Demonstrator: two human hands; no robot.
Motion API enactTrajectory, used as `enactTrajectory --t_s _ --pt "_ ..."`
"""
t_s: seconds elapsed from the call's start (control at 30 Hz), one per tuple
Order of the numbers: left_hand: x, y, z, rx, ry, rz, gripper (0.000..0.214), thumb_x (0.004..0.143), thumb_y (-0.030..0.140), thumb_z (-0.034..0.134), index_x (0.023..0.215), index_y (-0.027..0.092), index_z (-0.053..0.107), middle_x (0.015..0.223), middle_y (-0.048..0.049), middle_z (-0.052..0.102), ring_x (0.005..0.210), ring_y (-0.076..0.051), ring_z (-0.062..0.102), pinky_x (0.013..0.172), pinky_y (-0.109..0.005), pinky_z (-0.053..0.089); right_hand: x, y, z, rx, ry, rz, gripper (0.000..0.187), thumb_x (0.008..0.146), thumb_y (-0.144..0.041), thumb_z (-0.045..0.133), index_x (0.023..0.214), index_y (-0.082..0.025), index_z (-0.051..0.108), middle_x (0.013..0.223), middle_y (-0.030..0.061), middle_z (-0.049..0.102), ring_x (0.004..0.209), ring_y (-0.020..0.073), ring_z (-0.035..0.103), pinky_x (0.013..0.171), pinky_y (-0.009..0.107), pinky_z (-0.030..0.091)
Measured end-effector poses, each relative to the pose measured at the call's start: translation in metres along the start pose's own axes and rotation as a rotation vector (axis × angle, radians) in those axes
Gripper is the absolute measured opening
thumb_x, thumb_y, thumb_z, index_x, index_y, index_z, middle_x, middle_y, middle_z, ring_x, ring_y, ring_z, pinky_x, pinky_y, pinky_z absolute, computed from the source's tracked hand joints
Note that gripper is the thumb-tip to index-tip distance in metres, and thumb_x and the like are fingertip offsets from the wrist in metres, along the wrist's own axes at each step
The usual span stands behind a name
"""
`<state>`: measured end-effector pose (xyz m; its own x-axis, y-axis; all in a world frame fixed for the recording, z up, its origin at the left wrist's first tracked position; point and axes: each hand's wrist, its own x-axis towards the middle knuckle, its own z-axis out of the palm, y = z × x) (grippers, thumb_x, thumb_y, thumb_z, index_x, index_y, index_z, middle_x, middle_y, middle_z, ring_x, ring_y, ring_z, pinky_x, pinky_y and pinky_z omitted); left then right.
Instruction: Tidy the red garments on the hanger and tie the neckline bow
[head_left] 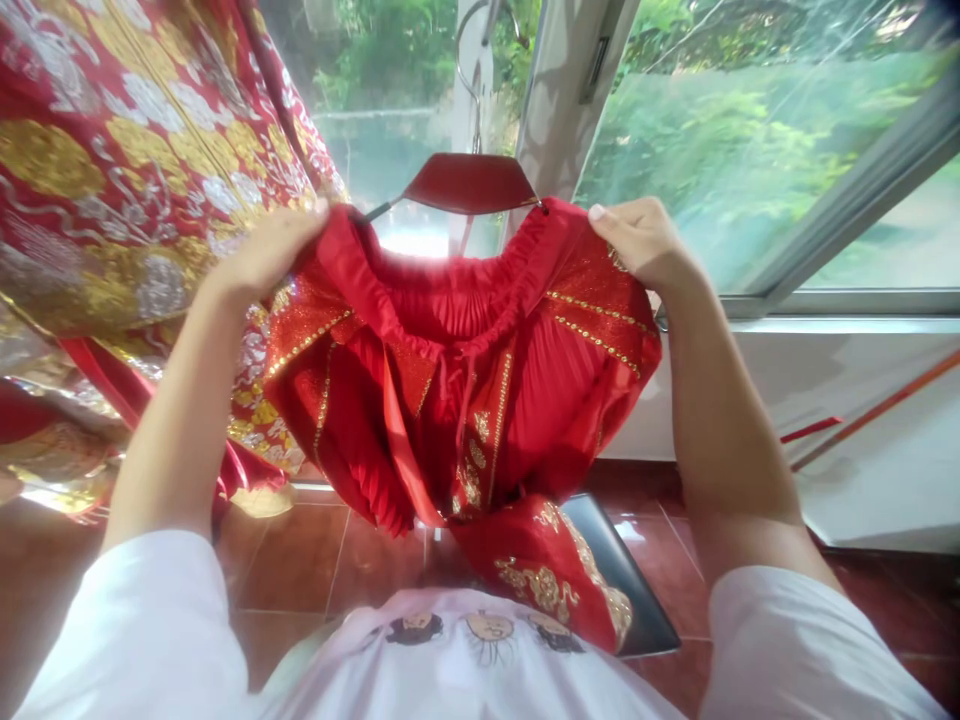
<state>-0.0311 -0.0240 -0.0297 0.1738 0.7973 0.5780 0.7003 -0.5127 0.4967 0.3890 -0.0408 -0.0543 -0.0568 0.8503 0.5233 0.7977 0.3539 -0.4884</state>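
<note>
Two hands, left hand (pixel 274 245) and right hand (pixel 637 240), each pinch the elastic waistband of the red skirt (pixel 457 400) just below the red hanger (pixel 469 183); keep the band stretched evenly, level with the hanger's clips, apparently hidden behind the fabric.

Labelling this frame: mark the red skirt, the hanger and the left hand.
red skirt (pixel 450 400): head view, on the pleated front below the waistband.
hanger (pixel 471 183): head view, on its red shoulder bar.
left hand (pixel 274 248): head view, on the back of the hand.
</note>
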Motion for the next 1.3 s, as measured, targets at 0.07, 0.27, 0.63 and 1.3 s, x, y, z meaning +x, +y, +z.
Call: enactTrajectory --t_s 0.07,0.27,0.63,1.3 --pt "-0.012 0.006 0.0 0.155 0.008 0.063 0.076 0.093 0.059 0.025 0.084 -0.006 0.061 0.076 -0.0016 0.06 0.086 -0.017 0.065 0.086 -0.047 0.046 -0.006 0.0 -0.002 -0.128 0.038 -0.022 0.05 0.096 -0.05 0.029 0.056 -0.019 0.029 0.065 -0.0027 0.049 0.056 0.0012 0.023 0.06 0.026 0.023" --pt "-0.124 0.063 0.057 0.413 0.716 0.394 0.032 0.094 0.037 0.044 0.074 0.021 0.063 0.069 -0.0082 0.063 0.071 -0.021 0.057 0.075 -0.038 0.045 -0.092 -0.036 0.04 -0.2 0.841 -0.184 0.042 0.097 -0.035 0.042 0.064 -0.016 0.059 0.062 0.0063 0.059 0.06 0.0126 0.048 0.067 0.03 0.038" --pt "-0.172 0.077 0.182 -0.343 0.033 -0.188 0.039 0.097 0.039 0.041 0.067 0.016 0.052 0.062 -0.0007 0.057 0.056 -0.012 0.05 0.057 -0.023 0.036 -0.143 -0.064 0.149 0.583 -0.001 0.004 0.028 0.086 -0.039 0.055 0.073 -0.015 0.06 0.061 0.0002 0.057 0.054 0.0089 0.048 0.055 0.022 0.036" --pt "-0.207 0.082 0.202 -0.471 -0.166 -0.252 0.044 0.095 0.041 0.045 0.057 0.018 0.041 0.051 0.0026 0.04 0.048 -0.01 0.032 0.05 -0.025 0.023 -0.172 -0.052 0.153 0.854 -0.037 0.332 0.031 0.074 -0.046 0.062 0.068 -0.017 0.056 0.056 0.0 0.058 0.054 0.0114 0.058 0.054 0.021 0.047"
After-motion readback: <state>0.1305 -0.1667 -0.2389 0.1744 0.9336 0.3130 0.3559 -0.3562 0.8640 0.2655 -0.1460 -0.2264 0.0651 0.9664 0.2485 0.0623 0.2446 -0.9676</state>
